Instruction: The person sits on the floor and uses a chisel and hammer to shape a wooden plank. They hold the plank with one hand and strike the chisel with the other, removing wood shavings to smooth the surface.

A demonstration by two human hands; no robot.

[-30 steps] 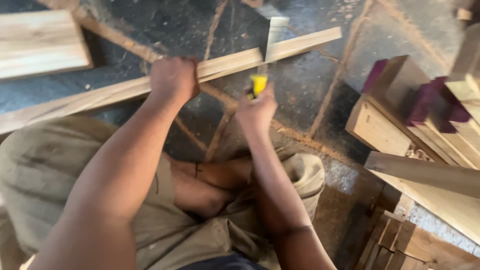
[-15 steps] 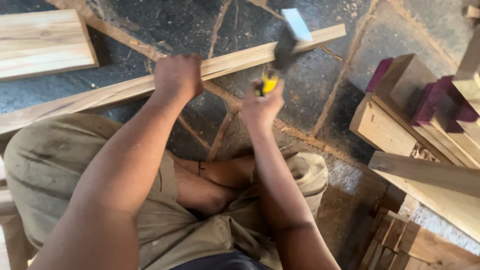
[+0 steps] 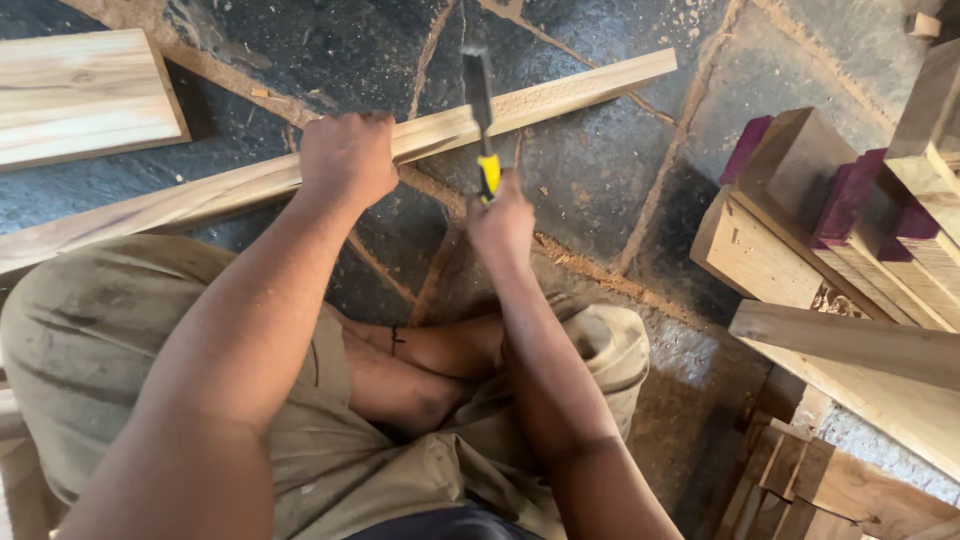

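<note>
A long pale wooden strip (image 3: 580,85) lies slantwise across the dark stone floor in front of my crossed legs. My left hand (image 3: 345,155) presses down on it near its middle, fingers curled over the far edge. My right hand (image 3: 503,225) grips the yellow and black handle of a hammer (image 3: 482,120). The hammer points away from me, and its dark head lies over the strip just right of my left hand. I cannot tell whether the head touches the wood.
A wide pale plank (image 3: 80,95) lies at the top left. Stacked wooden blocks with purple ends (image 3: 830,200) stand at the right, with longer boards (image 3: 850,340) and small offcuts below them. Sawdust fills the floor joints.
The hammer, tilted up to the right half a second ago, has swung down over the strip. My left hand has stayed on the strip.
</note>
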